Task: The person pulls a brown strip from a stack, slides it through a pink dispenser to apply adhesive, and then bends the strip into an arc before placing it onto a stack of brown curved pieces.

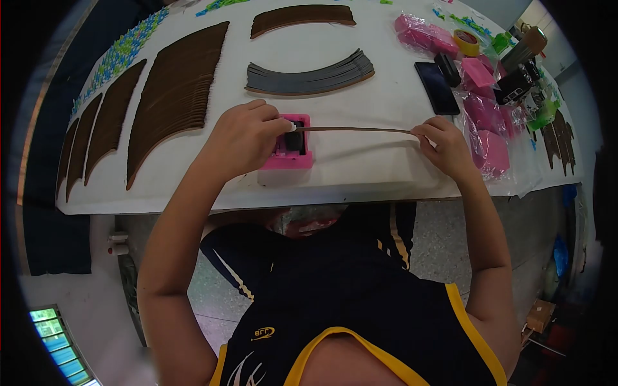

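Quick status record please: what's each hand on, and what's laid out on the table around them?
left hand: pressing on the pink block, fingers at its dark slot
right hand: pinching the far end of the thin brown strip
strip: runs level from block to right hand, above the white table
behind: grey curved stack, brown curved stacks
right side: black phone, pink bagged packs, tape roll

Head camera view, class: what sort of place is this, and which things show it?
Probably a small craft workshop: fanned stacks of brown curved strips cover a white table, beside pink packets, while both hands work one strip at a pink block.
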`<state>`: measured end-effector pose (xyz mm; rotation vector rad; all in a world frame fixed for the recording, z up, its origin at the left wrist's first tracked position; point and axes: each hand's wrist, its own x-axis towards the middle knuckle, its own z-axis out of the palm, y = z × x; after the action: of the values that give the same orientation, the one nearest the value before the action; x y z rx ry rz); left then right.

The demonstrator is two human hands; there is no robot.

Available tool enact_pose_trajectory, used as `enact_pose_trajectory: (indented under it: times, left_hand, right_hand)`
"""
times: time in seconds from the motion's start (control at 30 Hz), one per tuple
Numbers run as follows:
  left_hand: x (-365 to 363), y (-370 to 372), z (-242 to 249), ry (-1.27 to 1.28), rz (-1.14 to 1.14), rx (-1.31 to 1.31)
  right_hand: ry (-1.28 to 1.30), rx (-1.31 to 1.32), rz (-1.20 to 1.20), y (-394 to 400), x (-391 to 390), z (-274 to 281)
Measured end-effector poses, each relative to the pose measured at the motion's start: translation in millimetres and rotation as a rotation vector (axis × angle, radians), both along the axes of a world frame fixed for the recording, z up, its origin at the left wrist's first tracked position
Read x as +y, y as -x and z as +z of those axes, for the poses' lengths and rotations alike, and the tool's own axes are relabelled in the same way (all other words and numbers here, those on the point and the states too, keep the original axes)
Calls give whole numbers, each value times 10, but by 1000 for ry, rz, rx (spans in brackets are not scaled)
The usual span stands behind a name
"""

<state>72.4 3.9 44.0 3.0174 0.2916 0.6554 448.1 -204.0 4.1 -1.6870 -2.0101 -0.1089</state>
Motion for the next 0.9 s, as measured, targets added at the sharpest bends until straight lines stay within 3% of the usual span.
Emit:
enact_pose_trajectory:
  times: [0.53, 0.7, 0.9]
  left_hand:
    - [-11, -77, 10, 9, -17, -11]
    - [-69, -213, -40, 91, 0, -93]
    - [-139, -359, -46, 257, 42, -131]
  right_hand:
    - [-67, -88, -35, -70, -23, 153]
    - [-173, -156, -43, -236, 10, 576]
    - [-386, -516, 2, -287, 185, 1337]
